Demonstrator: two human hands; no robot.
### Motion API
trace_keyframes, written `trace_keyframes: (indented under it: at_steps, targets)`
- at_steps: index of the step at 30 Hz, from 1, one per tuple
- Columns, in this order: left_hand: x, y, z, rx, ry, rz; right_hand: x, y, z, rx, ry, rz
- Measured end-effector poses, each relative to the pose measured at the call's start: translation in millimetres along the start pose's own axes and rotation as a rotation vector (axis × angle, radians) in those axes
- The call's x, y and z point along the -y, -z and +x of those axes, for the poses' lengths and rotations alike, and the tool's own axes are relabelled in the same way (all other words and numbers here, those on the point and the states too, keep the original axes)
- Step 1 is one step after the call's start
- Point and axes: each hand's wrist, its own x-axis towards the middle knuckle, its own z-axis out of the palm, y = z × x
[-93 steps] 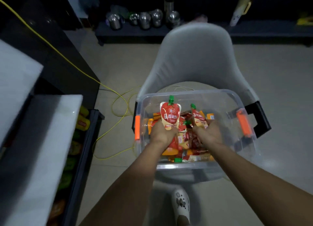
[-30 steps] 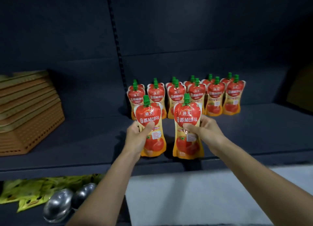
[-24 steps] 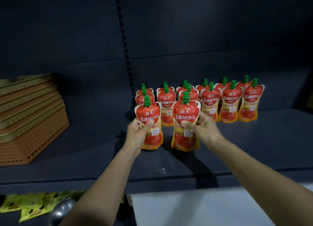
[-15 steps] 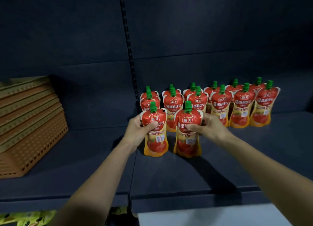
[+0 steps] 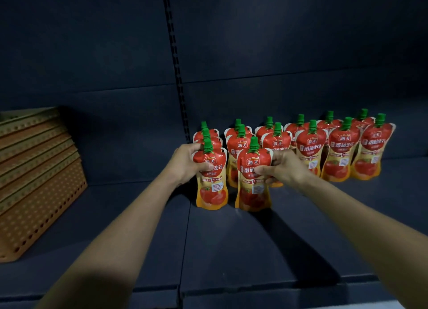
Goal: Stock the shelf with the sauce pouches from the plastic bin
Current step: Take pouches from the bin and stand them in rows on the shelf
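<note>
Dark shelf (image 5: pixel 231 244): pouches (image 5: pixel 212 193) upright, spouts up

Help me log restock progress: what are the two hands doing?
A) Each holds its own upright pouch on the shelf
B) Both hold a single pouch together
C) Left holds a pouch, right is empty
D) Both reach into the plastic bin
A: the left hand grips the left pouch and the right hand grips the right pouch, both upright on the shelf ahead of the stocked rows.
</note>
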Motion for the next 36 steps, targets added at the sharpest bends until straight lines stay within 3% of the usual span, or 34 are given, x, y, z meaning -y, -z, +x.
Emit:
trace_keyframes:
  at_steps: [17, 23, 36]
  targets:
    - [3, 0, 7, -0.033, -0.004, 0.018, 3, -19, 25, -0.027, -0.014, -0.02]
    - [4, 1, 7, -0.046, -0.014, 0.147, 4, -19, 26, -0.043, -0.052, -0.067]
    - [19, -10, -37, -0.282, -0.043, 0.493, -21, -30, 0, -0.142, -0.119, -0.177]
